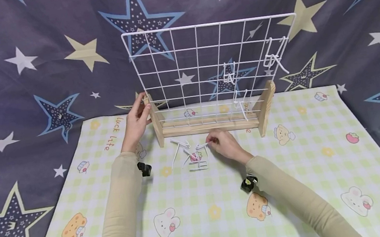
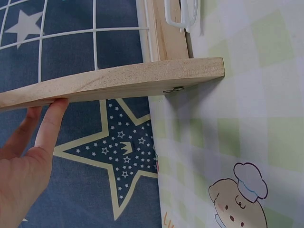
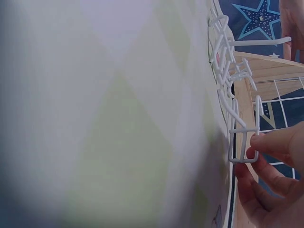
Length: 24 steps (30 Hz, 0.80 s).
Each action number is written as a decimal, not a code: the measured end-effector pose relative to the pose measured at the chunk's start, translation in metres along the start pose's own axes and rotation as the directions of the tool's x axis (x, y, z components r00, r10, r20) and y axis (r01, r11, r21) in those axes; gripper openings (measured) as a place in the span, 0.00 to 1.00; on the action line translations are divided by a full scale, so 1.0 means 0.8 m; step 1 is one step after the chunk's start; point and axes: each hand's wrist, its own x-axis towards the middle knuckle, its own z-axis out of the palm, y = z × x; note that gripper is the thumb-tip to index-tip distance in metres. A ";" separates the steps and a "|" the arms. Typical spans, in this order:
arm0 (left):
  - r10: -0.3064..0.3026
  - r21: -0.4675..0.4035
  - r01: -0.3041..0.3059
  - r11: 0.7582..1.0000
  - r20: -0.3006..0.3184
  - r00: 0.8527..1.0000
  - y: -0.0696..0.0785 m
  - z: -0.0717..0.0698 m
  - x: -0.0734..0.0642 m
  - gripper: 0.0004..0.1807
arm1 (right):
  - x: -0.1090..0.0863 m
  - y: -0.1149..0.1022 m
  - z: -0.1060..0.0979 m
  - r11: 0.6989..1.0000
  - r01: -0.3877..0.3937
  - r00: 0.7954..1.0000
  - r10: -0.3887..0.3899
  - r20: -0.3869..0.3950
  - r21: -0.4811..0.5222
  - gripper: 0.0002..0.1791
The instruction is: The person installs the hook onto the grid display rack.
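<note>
A white wire grid panel (image 1: pixel 187 69) stands upright in a wooden base (image 1: pixel 209 126) with a side post at each end. My left hand (image 1: pixel 137 119) touches the outer face of the left wooden post (image 2: pixel 118 78); in the left wrist view two fingertips rest against it. My right hand (image 1: pixel 225 144) is just in front of the base and pinches a white wire hook (image 3: pixel 244 145) between thumb and fingers. Several more white hooks (image 1: pixel 179 143) lie loosely together on the tablecloth left of that hand. On the grid's right side hang other white hooks (image 1: pixel 272 57).
The table wears a green-and-white checked cloth (image 1: pixel 200 197) with cartoon prints. Close behind the grid hangs a dark curtain (image 1: pixel 57 40) patterned with stars. Black wrist devices (image 1: pixel 144 169) sit on both forearms.
</note>
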 end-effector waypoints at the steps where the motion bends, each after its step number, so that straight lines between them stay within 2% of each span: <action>1: -0.001 -0.002 0.001 1.000 0.001 1.000 0.000 0.000 0.000 0.28 | -0.001 0.000 0.000 1.000 -0.001 1.000 0.001 -0.003 0.007 0.05; 11: 0.000 0.014 0.000 1.000 0.006 1.000 0.002 0.001 -0.001 0.29 | -0.007 0.003 -0.001 0.997 -0.040 0.999 0.041 -0.017 0.073 0.07; 17: 0.007 0.014 -0.007 1.000 0.002 1.000 0.004 0.001 -0.002 0.28 | -0.009 0.002 -0.002 0.984 -0.077 0.996 0.082 -0.028 0.158 0.06; 24: 0.003 0.007 -0.003 1.000 0.004 1.000 0.004 0.001 -0.003 0.29 | -0.014 -0.001 -0.005 0.966 -0.001 0.995 0.026 -0.092 0.257 0.06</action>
